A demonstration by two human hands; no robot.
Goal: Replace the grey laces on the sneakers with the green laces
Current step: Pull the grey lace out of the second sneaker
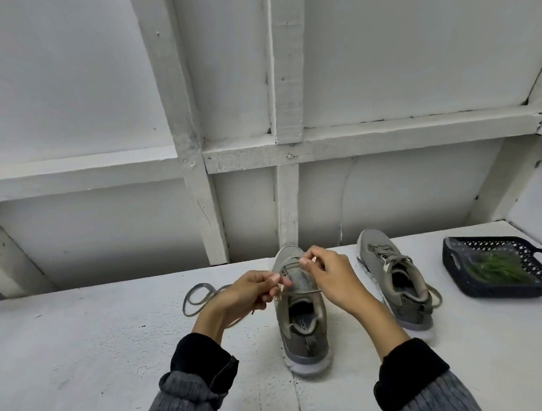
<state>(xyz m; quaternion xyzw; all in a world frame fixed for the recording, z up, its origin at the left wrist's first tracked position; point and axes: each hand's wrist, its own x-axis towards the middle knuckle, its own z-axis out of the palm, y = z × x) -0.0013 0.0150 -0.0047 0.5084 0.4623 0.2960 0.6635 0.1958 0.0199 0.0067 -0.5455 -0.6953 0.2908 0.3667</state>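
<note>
Where sneakers (303, 312) stand, white painted tabletop (80, 347), panelled wall (63, 91) behind.

light: dim, even, cool, source unseen | shadows: soft, faint beside the shoe (301, 312) | glare: mild on the bag in the basket (506, 288) | focus: slightly soft overall | distortion: wide-angle bending toward edges
</note>
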